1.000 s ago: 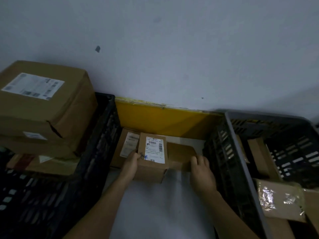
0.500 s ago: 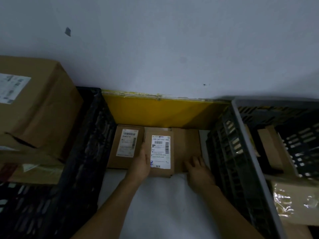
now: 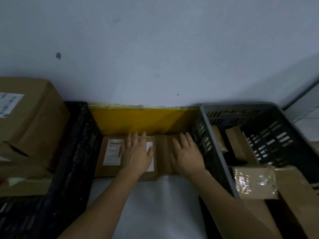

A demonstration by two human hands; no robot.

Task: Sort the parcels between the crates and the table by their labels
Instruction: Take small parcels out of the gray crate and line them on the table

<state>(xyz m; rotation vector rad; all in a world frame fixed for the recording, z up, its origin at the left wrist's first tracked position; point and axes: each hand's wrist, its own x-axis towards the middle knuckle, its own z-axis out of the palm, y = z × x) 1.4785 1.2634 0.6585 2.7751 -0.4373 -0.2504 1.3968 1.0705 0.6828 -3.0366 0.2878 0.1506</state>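
Note:
Three small brown parcels lie in a row on the white table (image 3: 148, 204) against a yellow board. The left parcel (image 3: 107, 169) shows a white label. My left hand (image 3: 138, 152) lies flat with straight fingers on the middle labelled parcel (image 3: 151, 171), covering most of its label. My right hand (image 3: 187, 155) rests flat on the plain right parcel (image 3: 164, 152). A black crate (image 3: 74, 152) stands at the left, a grey crate (image 3: 259, 135) at the right with several parcels inside.
Large cardboard boxes (image 3: 29, 121) are stacked in the black crate. A parcel with shiny tape (image 3: 255, 181) lies across the grey crate's near side. The yellow board (image 3: 143, 119) and a pale wall close off the back.
My left hand has set the labelled parcel down between the other two and now lies flat on top of it. My right hand has slid forward onto the plain parcel.

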